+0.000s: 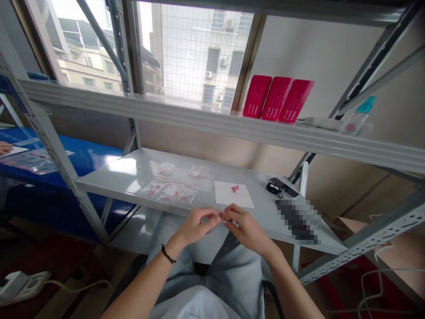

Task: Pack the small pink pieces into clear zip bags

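My left hand (pixel 195 226) and my right hand (pixel 247 228) meet above the front edge of a grey metal shelf (pixel 113 173). Their fingertips pinch a small pinkish item (pixel 221 216), too small to identify. Beyond them, a white paper square (pixel 226 194) holds a little pile of pink pieces (pixel 235 188). To its left lie several clear zip bags (pixel 176 193) with pink contents. A black phone (pixel 283 187) and a dark earphone case (pixel 274 188) rest to the right, past my right hand.
A pixelated object (pixel 297 220) lies on the shelf's right end. Steel uprights and an upper shelf with red boxes (pixel 277 98) frame the view. At left, a co-worker's hand (pixel 4 148) rests at a blue table (pixel 79 153). A power strip (pixel 23 285) sits on the floor.
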A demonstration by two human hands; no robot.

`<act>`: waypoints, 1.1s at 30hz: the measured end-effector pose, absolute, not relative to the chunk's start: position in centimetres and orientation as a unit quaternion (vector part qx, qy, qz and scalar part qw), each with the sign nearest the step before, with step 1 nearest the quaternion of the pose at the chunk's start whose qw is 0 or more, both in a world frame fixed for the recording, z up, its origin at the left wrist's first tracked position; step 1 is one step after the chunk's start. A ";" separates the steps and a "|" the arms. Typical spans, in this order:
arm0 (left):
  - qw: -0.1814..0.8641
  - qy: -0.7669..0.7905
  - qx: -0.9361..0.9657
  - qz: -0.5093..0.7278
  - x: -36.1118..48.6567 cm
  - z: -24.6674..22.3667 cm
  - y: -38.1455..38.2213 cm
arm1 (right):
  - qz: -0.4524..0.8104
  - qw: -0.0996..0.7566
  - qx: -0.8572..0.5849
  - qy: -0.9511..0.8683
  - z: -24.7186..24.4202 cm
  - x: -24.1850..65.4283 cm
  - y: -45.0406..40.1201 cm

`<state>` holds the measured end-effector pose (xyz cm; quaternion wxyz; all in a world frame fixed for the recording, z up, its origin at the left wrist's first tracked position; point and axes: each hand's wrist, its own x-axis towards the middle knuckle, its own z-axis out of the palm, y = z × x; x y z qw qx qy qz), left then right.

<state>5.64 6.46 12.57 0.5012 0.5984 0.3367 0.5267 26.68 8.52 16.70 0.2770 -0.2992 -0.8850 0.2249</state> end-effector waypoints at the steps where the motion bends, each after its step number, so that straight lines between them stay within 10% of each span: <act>1: 0.453 0.371 0.622 0.520 5.3 12.2 5.4 | 0.242 0.275 -0.298 -0.881 16.1 26.1 7.8; 14: 0.359 0.497 0.628 0.479 1.1 5.5 0.2 | 0.592 0.390 -0.375 -0.597 4.1 21.1 4.0; 33: 0.293 0.501 0.659 0.477 3.5 2.7 0.3 | 0.544 0.332 -0.432 -0.638 2.7 23.5 4.9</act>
